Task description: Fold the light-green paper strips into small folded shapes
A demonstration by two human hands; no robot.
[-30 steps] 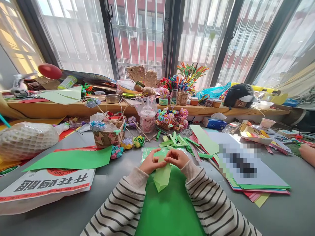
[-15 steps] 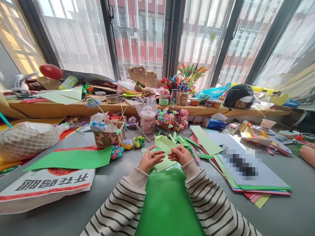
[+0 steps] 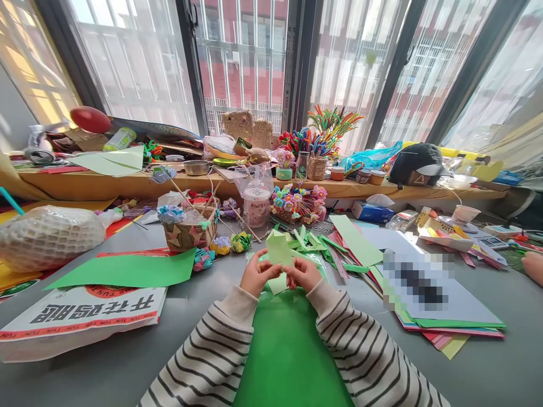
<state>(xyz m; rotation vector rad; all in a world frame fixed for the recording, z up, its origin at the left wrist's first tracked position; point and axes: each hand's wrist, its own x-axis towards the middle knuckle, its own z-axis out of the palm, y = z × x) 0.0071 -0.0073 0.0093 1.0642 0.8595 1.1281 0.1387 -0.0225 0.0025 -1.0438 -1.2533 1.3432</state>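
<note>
A light green piece of paper (image 3: 279,249) with fold lines stands raised between my two hands. My left hand (image 3: 257,274) pinches its lower left edge, thumb toward the middle. On the other side my right hand (image 3: 304,272) grips its lower right part, the fingertips of both hands nearly meeting. Another pale green sheet (image 3: 278,284) lies below, partly hidden by my hands, on a glossy green sheet (image 3: 292,345). Cut green paper strips (image 3: 314,242) lie in a heap just behind my right hand.
On the left are a basket with paper flowers (image 3: 189,233), a green sheet (image 3: 123,268) and a printed paper bag (image 3: 97,314). Stacked coloured paper (image 3: 462,316) lies on the right. Behind stand a lidded cup (image 3: 256,206) and crochet flowers (image 3: 299,200). Another person's hand (image 3: 533,265) shows at the right edge.
The light green paper has turned from lying crosswise to standing more upright. My fingertips have come closer together at its lower edge, and my right hand has shifted slightly left and down.
</note>
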